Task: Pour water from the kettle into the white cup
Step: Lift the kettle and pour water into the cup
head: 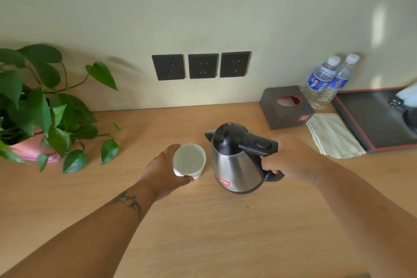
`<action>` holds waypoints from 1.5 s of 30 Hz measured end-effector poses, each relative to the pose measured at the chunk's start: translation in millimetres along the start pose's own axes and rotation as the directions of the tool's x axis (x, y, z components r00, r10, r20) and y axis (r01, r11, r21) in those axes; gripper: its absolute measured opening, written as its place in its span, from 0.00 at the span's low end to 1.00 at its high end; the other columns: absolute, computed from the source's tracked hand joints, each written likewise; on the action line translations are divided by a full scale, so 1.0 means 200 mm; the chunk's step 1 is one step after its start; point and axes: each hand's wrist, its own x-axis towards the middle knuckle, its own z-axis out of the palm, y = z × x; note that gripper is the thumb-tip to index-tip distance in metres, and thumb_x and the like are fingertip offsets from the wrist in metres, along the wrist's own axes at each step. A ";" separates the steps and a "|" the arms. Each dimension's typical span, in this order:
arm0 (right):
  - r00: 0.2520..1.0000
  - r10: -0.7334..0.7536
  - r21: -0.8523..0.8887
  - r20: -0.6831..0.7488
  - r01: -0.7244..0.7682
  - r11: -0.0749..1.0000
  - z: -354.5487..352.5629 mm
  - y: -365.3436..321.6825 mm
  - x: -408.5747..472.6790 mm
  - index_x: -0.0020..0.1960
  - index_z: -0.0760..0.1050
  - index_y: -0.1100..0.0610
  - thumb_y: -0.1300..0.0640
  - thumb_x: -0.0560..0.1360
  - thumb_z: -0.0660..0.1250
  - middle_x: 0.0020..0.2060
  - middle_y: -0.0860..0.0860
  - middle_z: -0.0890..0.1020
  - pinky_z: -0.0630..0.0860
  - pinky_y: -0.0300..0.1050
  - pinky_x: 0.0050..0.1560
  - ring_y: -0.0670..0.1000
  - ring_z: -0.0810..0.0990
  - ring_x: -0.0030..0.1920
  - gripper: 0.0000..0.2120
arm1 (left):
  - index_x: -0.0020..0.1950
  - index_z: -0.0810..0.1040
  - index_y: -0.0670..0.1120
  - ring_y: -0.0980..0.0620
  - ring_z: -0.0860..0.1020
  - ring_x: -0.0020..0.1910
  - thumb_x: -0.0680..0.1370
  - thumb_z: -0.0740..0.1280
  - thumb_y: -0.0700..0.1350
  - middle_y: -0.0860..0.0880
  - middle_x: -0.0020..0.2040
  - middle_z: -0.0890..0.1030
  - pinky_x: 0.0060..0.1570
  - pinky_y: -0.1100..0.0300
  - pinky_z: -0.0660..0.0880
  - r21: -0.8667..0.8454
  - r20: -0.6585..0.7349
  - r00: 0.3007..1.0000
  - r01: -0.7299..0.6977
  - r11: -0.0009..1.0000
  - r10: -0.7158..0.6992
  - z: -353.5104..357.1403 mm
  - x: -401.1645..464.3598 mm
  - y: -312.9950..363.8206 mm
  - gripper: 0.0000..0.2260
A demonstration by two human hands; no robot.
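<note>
Just right of the left hand (pixel 163 170), which wraps the smooth white cup (pixel 189 160) from its left side, the cup stands upright on the wooden table (pixel 203 232), mouth open upward. Right of it, close but apart, stands the kettle (pixel 234 160): brushed steel cone, black plastic lid, spout pointing left toward the cup. The right hand (pixel 291 160) is clenched round its black handle, which juts rightward, so tipping leftward should bring spout over cup.

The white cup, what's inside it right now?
The white cup, held by the left hand, shows a pale interior; whether water is in it cannot be told. The kettle stands upright beside it, not pouring.
</note>
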 end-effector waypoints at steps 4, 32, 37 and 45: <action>1.000 0.013 -0.076 0.028 -0.011 0.997 -0.01 -0.01 -0.02 0.19 0.71 0.48 0.71 0.67 0.67 0.19 0.47 0.71 0.67 0.33 0.23 0.45 0.70 0.20 0.25 | 0.71 0.68 0.57 0.53 0.77 0.56 0.64 0.82 0.57 0.57 0.57 0.78 0.54 0.53 0.76 -0.013 0.011 1.000 0.002 1.000 -0.002 -0.01 0.00 0.00 0.39; 0.986 0.114 -0.343 0.124 -0.065 0.937 0.00 -0.13 -0.03 0.29 0.72 0.54 0.63 0.65 0.70 0.20 0.49 0.74 0.71 0.41 0.28 0.51 0.74 0.23 0.11 | 0.71 0.68 0.61 0.53 0.78 0.56 0.63 0.82 0.58 0.58 0.58 0.80 0.54 0.51 0.77 -0.077 -0.006 1.000 0.005 0.997 -0.006 0.01 0.00 -0.03 0.40; 0.984 0.121 -0.339 0.131 -0.070 0.938 0.00 -0.17 -0.02 0.26 0.71 0.52 0.64 0.64 0.70 0.20 0.51 0.73 0.73 0.45 0.30 0.54 0.75 0.23 0.13 | 0.72 0.68 0.61 0.53 0.78 0.56 0.63 0.82 0.58 0.58 0.58 0.80 0.55 0.50 0.78 -0.090 -0.012 1.000 0.002 0.996 -0.003 0.01 -0.01 -0.04 0.41; 0.984 0.109 -0.393 0.142 -0.045 0.918 0.02 -0.22 -0.03 0.18 0.74 0.46 0.63 0.66 0.71 0.16 0.47 0.73 0.68 0.42 0.29 0.47 0.71 0.21 0.21 | 0.71 0.69 0.62 0.54 0.78 0.55 0.63 0.83 0.57 0.60 0.57 0.80 0.54 0.51 0.78 -0.102 -0.008 1.000 -0.015 0.995 0.014 0.01 -0.01 -0.04 0.40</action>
